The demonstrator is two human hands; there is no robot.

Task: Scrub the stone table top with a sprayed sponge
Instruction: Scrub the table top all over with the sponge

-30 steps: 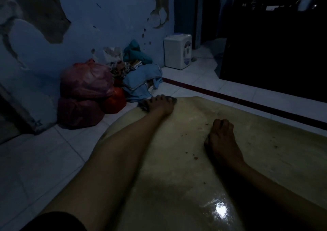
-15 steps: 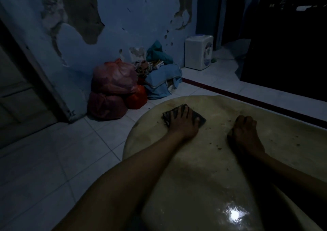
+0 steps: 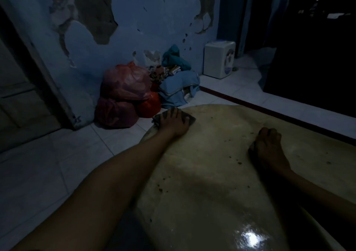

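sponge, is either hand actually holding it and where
The left hand presses flat on top of the sponge, fingers spread. The right hand rests curled on the table, holding nothing visible.

The left hand (image 3: 174,122) presses flat on a dark sponge (image 3: 189,120) at the table top's (image 3: 212,173) far-left edge; the right hand (image 3: 268,146) rests curled on the table top.

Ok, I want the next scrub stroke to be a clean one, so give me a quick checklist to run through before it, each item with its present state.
1. Left hand flat on the sponge: ok.
2. Sponge lying on the stone table top, not hanging past its far-left edge: ok, though close to it.
3. Right hand bracing on the stone, clear of the sponge: ok.
4. Dark crumbs cleared from between the hands: not ok.
5. Sponge wet enough: cannot tell, too dim.
6. Red bags on the floor, apart from the table: ok.
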